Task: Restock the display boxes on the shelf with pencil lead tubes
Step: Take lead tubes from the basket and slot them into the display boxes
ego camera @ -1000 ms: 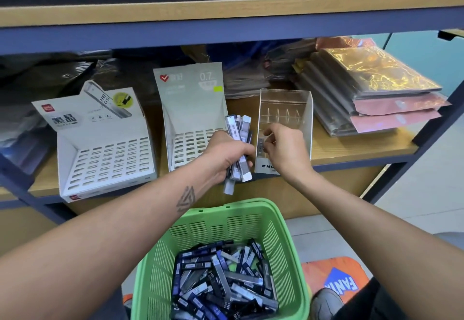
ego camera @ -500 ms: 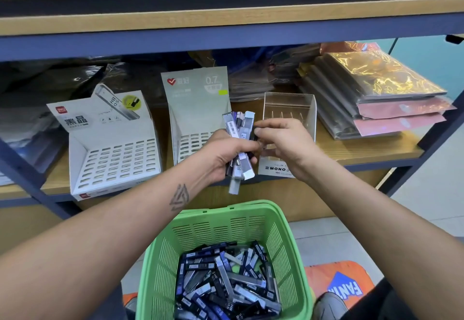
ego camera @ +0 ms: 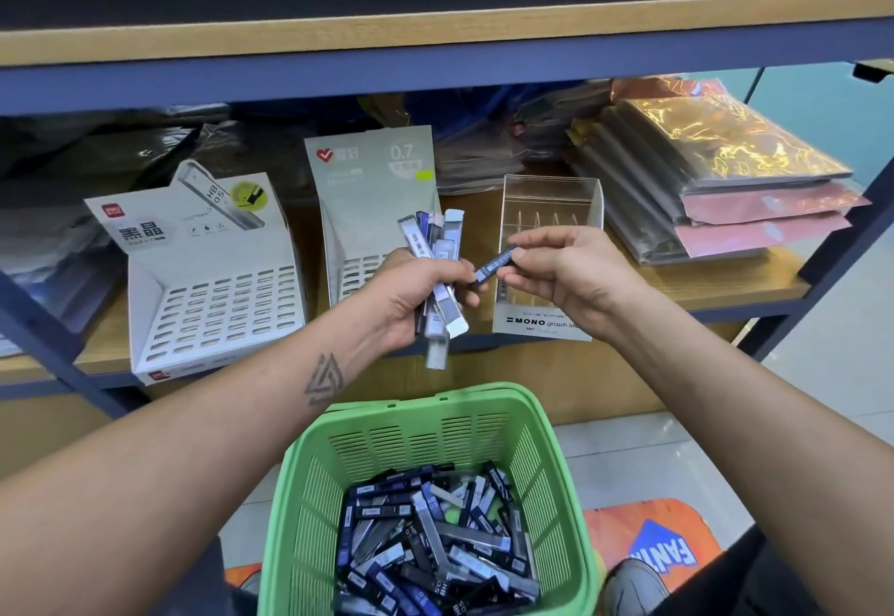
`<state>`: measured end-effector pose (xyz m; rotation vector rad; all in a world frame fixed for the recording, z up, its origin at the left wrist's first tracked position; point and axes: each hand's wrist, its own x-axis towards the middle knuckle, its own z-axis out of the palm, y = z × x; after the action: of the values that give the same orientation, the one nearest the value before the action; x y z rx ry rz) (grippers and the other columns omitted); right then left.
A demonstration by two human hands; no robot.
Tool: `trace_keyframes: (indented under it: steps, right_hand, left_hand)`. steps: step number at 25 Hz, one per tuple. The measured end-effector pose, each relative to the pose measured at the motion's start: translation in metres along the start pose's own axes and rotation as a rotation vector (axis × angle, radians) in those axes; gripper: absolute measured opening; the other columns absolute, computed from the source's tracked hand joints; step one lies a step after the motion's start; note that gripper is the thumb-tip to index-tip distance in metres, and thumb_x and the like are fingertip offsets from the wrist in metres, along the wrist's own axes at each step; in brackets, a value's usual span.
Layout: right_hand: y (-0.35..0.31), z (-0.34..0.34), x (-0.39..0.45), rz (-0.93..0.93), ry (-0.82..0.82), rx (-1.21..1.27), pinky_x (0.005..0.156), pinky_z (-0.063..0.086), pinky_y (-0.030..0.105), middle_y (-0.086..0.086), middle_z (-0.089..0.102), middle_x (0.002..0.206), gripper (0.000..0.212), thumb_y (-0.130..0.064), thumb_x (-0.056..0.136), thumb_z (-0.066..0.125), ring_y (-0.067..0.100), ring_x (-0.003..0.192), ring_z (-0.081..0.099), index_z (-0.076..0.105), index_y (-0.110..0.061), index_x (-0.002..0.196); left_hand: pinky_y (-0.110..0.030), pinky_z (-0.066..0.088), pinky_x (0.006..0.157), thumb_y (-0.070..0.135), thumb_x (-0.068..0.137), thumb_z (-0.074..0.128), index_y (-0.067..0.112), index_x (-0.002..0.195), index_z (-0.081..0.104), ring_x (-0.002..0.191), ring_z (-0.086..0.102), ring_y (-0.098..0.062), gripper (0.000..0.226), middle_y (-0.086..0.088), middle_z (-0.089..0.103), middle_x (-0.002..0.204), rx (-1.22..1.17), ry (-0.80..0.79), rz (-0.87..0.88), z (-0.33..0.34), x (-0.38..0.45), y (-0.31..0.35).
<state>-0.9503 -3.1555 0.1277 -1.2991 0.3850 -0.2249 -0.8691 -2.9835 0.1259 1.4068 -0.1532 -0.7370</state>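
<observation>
Restocking barely begun, I judge: my left hand (ego camera: 411,293) grips a bundle of slim plastic lead tubes (ego camera: 438,272), my right hand (ego camera: 556,272) pinches one dark blue tube (ego camera: 493,267) before the clear acrylic display box (ego camera: 551,209); both slotted white cardboard boxes (ego camera: 213,310) look empty; the green plastic basket (ego camera: 435,422) remains heaped.

Basket (ego camera: 556,460): green, slotted walls; its tubes (ego camera: 435,543) dark blue, black, grey and clear. Left display box (ego camera: 213,306): white, red logo, yellow-green disc. Middle box (ego camera: 372,189): pale grey, red heart mark. Right box (ego camera: 551,199): clear, black lettering. Shelf (ego camera: 725,281): wood-toned board, navy frame. Packets (ego camera: 735,151) at shelf's right end: gold and pink.
</observation>
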Motion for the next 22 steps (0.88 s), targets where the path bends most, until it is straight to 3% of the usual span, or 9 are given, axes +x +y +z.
trace_keyframes:
  steps: [2, 5, 10, 15, 18, 22]
  right_hand:
    - [0.001, -0.003, 0.000, -0.015, -0.008, 0.010, 0.076, 0.063, 0.029, 0.030, 0.070, 0.100, 0.021, 0.016, 0.090, 0.061, 0.029, 0.081, 0.076, 0.063, 0.013, 0.111]
    - [0.001, -0.005, 0.000, -0.025, -0.045, 0.007, 0.080, 0.063, 0.031, 0.027, 0.068, 0.096, 0.023, 0.024, 0.087, 0.055, 0.031, 0.083, 0.075, 0.065, 0.009, 0.100]
    - [0.005, -0.005, -0.003, -0.065, -0.082, -0.141, 0.083, 0.062, 0.037, 0.027, 0.064, 0.097, 0.020, 0.023, 0.083, 0.062, 0.036, 0.087, 0.068, 0.068, 0.004, 0.085]
    - [0.009, -0.009, -0.003, -0.119, -0.089, -0.332, 0.087, 0.059, 0.042, 0.023, 0.071, 0.094, 0.028, 0.023, 0.078, 0.066, 0.034, 0.086, 0.072, 0.069, 0.000, 0.094]
    - [0.007, -0.007, -0.003, -0.215, -0.099, -0.548, 0.087, 0.057, 0.035, 0.013, 0.075, 0.093, 0.024, 0.009, 0.078, 0.077, 0.023, 0.085, 0.071, 0.074, -0.008, 0.095]
    - [0.011, 0.001, -0.001, -0.527, -0.017, -1.155, 0.074, 0.053, 0.034, -0.006, 0.069, 0.087, 0.023, -0.031, 0.078, 0.085, 0.017, 0.083, 0.062, 0.072, -0.025, 0.097]
  left_hand:
    - [-0.024, 0.052, 0.049, -0.001, 0.086, 0.066, -0.003, 0.093, 0.067, 0.059, 0.066, -0.019, 0.008, -0.022, 0.072, 0.088, -0.033, -0.005, -0.038, -0.001, 0.002, 0.001]
    - [-0.026, 0.053, 0.049, -0.003, 0.085, 0.066, -0.003, 0.093, 0.067, 0.057, 0.067, -0.019, 0.007, -0.018, 0.071, 0.078, -0.052, 0.022, -0.054, -0.002, 0.003, 0.001]
    - [-0.030, 0.054, 0.059, -0.017, 0.076, 0.064, -0.001, 0.086, 0.065, 0.055, 0.064, -0.024, 0.019, -0.012, 0.066, 0.067, 0.034, 0.161, 0.109, -0.001, 0.005, 0.002]
    - [-0.030, 0.053, 0.060, -0.017, 0.075, 0.065, 0.000, 0.083, 0.065, 0.055, 0.065, -0.025, 0.018, -0.017, 0.066, 0.072, 0.151, 0.166, 0.188, 0.007, 0.002, 0.004]
    - [-0.029, 0.053, 0.057, -0.016, 0.075, 0.066, -0.001, 0.084, 0.065, 0.053, 0.064, -0.024, 0.017, -0.018, 0.066, 0.071, 0.202, 0.179, 0.204, 0.013, 0.002, 0.005]
    - [-0.027, 0.051, 0.048, -0.018, 0.074, 0.065, -0.001, 0.080, 0.065, 0.045, 0.059, -0.021, 0.018, -0.014, 0.060, 0.065, 0.203, 0.193, 0.183, 0.026, 0.002, 0.007]
